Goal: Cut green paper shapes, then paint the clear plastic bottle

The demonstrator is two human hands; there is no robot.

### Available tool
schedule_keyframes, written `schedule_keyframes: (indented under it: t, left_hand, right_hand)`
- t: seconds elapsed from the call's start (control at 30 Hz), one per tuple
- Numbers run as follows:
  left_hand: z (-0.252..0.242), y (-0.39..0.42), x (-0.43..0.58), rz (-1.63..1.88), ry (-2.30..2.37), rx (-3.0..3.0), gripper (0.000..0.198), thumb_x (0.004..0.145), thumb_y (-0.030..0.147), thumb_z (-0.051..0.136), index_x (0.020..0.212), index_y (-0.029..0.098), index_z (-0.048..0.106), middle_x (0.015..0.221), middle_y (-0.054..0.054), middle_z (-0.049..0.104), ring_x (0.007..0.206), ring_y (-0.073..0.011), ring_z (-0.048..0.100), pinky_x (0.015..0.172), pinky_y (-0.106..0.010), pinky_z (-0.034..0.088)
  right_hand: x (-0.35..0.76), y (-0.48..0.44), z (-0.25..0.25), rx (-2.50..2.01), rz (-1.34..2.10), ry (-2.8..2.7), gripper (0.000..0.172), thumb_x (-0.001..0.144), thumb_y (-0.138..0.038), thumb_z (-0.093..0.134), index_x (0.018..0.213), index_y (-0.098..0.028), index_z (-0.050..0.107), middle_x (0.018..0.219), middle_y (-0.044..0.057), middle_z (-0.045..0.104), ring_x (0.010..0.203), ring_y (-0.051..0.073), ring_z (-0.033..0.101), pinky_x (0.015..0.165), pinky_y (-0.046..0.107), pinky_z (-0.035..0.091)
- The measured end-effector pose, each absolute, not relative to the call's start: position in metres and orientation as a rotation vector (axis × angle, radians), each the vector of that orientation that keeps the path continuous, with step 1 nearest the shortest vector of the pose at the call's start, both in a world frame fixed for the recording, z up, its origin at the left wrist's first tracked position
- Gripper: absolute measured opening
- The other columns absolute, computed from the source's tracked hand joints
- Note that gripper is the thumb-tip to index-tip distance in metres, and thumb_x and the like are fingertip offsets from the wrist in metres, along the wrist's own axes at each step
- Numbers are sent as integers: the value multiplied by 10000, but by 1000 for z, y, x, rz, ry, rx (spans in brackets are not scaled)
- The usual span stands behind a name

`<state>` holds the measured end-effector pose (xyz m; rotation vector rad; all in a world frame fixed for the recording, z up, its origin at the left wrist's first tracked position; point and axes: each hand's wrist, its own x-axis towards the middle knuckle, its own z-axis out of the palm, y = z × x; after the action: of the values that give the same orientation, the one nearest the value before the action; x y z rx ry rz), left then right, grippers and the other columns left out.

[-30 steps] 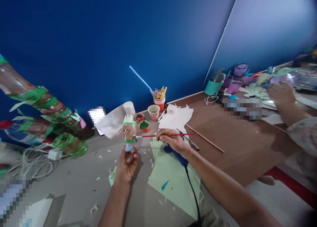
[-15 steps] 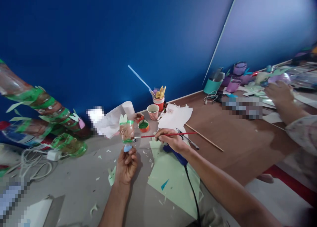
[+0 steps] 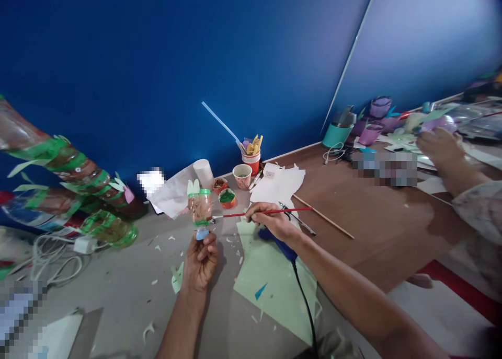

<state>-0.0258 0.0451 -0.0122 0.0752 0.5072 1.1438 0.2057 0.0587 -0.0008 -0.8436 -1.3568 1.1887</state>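
My left hand is closed around the blue cap of a small clear plastic bottle piece, held upside down. Brown paint covers its body, green bands run along both ends, and pale green leaf shapes stick up on top. My right hand pinches a slim red paintbrush, whose dark tip touches or nearly touches the lower green band. Behind the bottle stand a small pot of green paint and one of brown paint. A paper cup is beside them.
Light green paper and a blue corded tool lie under my right arm. A wooden stick rests on the brown tabletop. Painted bottle trunks and white cables occupy the left. Another person's hand works at far right.
The bottle has turned slightly in my left hand, so its leaf shapes sit a little further left. My right hand and the brush stay nearly still. The other person's hand shifted slightly left.
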Motion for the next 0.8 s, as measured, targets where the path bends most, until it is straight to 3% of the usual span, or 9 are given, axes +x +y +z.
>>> schedule_keyframes:
  t: [0.3,0.57,0.8]
  left_hand:
    - [-12,46,-24,1144,524,64,300,985,200,303,753,145,486,660,51,428,349,31,297,553,-137,542]
    - [-13,45,-25,1139,510,76,281,980,188,299,792,152,505,676,51,431,359,22,283,555,-151,551]
    - [-12,46,-23,1127,562,94,366,1001,245,252,765,139,512,660,40,447,348,22,313,547,-157,558]
  right_hand:
    - [205,58,0,-760,1231,-1283,137,751,-206,594,783,-168,721,704,31,660,578,111,472,543,240,374]
    - [207,62,0,-963,1173,-1302,150,715,-197,579,759,-164,718,628,8,620,541,103,438,504,230,332]
    - [207,63,-7,-687,1271,-1096,108,726,-217,627,764,-170,716,689,37,656,566,114,456,528,255,341]
